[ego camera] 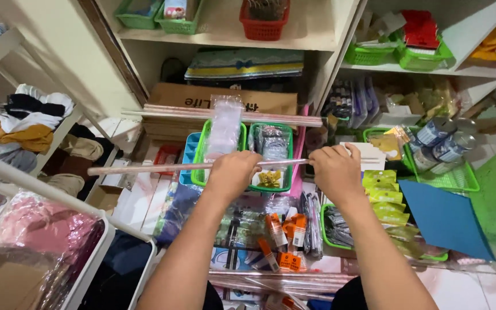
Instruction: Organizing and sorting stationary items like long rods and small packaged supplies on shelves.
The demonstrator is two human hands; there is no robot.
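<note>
Left hand [233,172] is closed around a long thin roll [144,168] wrapped in clear film, held level above the floor goods. Right hand [335,171] is closed on the same roll's right end, beside a white card [368,155]. Directly behind the hands stand two green baskets [287,166] of small packets. More rolls [173,112] lie across a cardboard box [202,95] at the shelf's lower edge. Orange packets [285,229] lie below the wrists.

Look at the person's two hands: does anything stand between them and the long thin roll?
Nothing visible does. The left hand and the right hand both grip the long thin roll directly, holding it level above the green baskets.
</note>
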